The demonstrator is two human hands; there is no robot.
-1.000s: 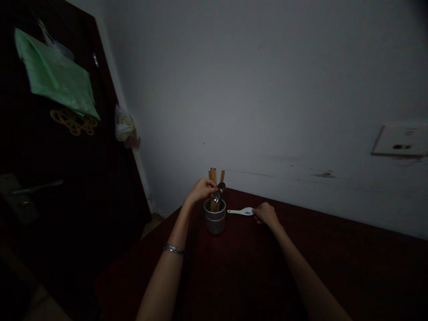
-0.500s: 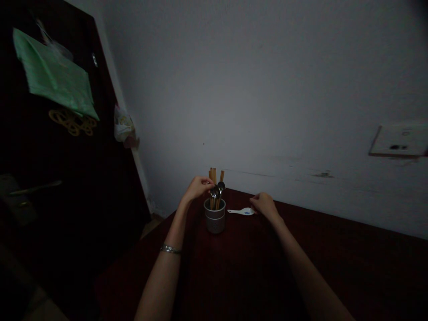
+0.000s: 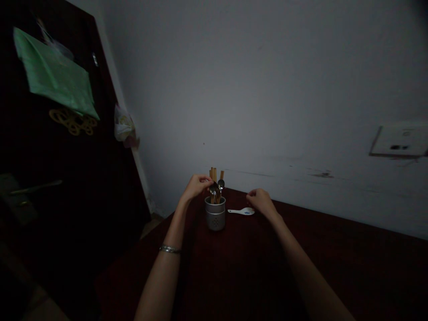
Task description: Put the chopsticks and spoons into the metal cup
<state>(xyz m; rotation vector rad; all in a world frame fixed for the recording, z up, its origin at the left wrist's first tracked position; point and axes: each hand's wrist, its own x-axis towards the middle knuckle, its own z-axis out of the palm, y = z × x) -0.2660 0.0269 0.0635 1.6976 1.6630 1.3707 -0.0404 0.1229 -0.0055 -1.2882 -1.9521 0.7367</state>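
My left hand is at the top of a grey utensil holder, its thumb and fingers pinched on the bowl end of a metal spoon standing in it. A second metal spoon and several wooden chopsticks stand upright beside it. To the right of the holder, a white soup spoon with a blue mark lies flat, handle pointing left. Just above and right of its bowl is my right hand, fingers curled together, with nothing visible in them.
The dark red table meets a pale wall behind the holder. A socket plate is on the wall at right. On the left stands a dark door with a green cloth hanging on it. A plastic bag hangs near the door frame.
My right hand has moved slightly up and left, away from the soup spoon's bowl. My left hand stays at the metal spoon with a small shift. The holder's dotted pattern now shows more clearly.
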